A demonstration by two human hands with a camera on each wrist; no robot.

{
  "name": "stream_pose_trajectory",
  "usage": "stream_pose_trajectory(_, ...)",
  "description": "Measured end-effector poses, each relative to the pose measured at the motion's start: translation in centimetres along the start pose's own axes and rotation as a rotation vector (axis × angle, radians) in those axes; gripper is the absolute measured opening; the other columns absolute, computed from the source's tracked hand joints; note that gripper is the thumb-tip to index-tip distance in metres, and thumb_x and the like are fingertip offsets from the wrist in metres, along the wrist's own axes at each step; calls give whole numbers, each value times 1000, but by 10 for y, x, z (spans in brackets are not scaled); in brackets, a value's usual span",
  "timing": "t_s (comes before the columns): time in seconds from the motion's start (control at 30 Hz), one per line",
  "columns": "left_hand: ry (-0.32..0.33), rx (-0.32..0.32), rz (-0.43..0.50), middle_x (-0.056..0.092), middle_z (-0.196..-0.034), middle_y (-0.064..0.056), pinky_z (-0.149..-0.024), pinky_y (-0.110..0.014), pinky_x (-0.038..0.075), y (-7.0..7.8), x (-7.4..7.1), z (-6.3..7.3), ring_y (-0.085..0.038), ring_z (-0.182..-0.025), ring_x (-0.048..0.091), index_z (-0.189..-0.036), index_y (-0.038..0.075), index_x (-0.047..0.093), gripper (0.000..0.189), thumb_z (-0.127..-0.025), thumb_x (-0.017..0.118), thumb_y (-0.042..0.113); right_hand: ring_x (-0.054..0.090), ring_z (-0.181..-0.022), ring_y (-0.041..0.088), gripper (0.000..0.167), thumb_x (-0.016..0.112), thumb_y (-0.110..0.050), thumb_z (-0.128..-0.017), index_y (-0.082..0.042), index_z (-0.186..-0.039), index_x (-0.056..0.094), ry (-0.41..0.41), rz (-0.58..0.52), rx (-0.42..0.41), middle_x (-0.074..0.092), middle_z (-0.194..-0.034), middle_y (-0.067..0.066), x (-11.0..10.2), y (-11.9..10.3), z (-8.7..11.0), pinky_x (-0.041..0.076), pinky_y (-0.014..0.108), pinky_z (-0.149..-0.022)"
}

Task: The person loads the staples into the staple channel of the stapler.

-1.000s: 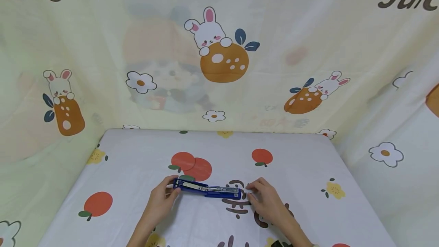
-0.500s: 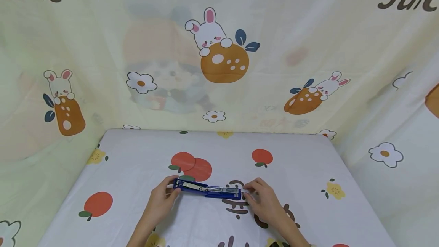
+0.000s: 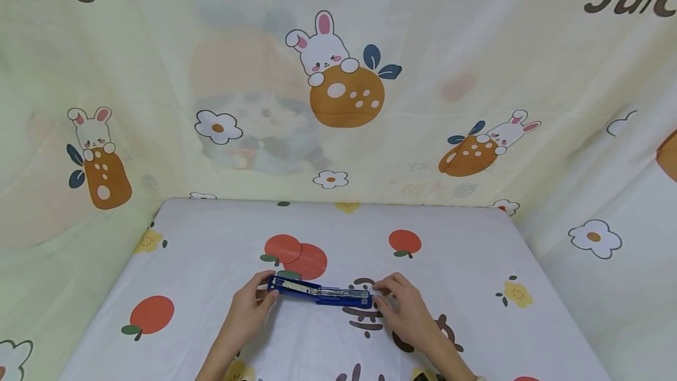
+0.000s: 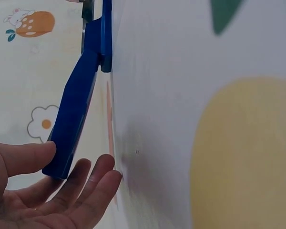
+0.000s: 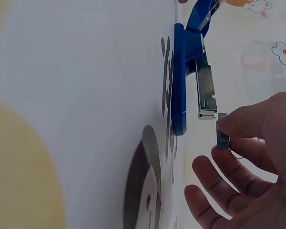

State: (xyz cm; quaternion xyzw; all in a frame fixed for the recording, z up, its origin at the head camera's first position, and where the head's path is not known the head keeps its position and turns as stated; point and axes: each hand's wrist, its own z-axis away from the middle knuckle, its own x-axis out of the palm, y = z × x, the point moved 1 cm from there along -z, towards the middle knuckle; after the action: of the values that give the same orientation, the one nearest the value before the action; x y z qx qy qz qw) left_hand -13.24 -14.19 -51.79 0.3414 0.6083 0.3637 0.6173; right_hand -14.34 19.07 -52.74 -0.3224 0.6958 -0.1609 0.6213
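Note:
A blue stapler [image 3: 344, 297] lies opened out on the table, its metal staple channel [image 5: 206, 88] bared. My left hand [image 3: 252, 303] holds the end of the swung-back blue top cover [image 4: 74, 112], thumb on one side and fingers on the other. My right hand [image 3: 406, 306] is at the stapler's right end. In the right wrist view its thumb and index finger pinch a short grey strip of staples [image 5: 222, 131], whose upper end is close beside the front end of the channel. The other fingers of that hand are loosely bent.
A white cloth printed with fruit and flowers covers the table [image 3: 211, 263]. Behind it and at both sides hang pale curtains [image 3: 402, 151] with rabbit and flower prints.
My right hand has moved a little left, bringing its fingertips with the staples right up to the stapler's end. My left hand and the stapler have stayed in place.

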Motion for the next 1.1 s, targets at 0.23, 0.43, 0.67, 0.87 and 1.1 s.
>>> stream_pose_trajectory(0.23,-5,0,-6,68,-137,-22,-92,-39,66,1,0,0,-29,-110,76,-144,2,59,42,-102,67,6,66,-96,6,22,81,-6,-92,-21,-107,76,5,-6,-29,64,-104,-11,2,0,-1,63,31,-91)
stream_pose_trajectory(0.43,-3,5,-5,68,-138,-21,-92,-38,66,-1,0,0,-29,-111,76,-143,3,60,42,-102,67,7,67,-97,12,20,81,-6,-92,-19,-108,76,-2,-4,-55,64,-105,-9,1,-3,-2,64,34,-92)
stream_pose_trajectory(0.67,-1,-2,-11,69,-136,-21,-91,-38,66,-2,1,0,-28,-110,76,-142,4,60,41,-102,67,7,67,-99,12,20,80,-8,-94,-19,-110,76,-22,-20,-59,63,-105,-9,2,-5,-3,64,34,-93)
stream_pose_trajectory(0.87,-2,-10,-15,69,-136,-20,-93,-41,66,0,1,0,-28,-110,75,-141,4,60,40,-102,67,7,65,-96,10,20,79,-6,-94,-15,-111,76,-23,-24,-100,63,-106,-8,4,-7,-4,64,32,-89)
stream_pose_trajectory(1.1,-3,-9,-17,69,-136,-20,-94,-42,65,-1,1,1,-27,-111,74,-142,4,60,40,-102,67,7,63,-94,7,21,80,-7,-93,-15,-111,76,-27,-7,-113,63,-106,-8,7,-7,-5,62,28,-84)
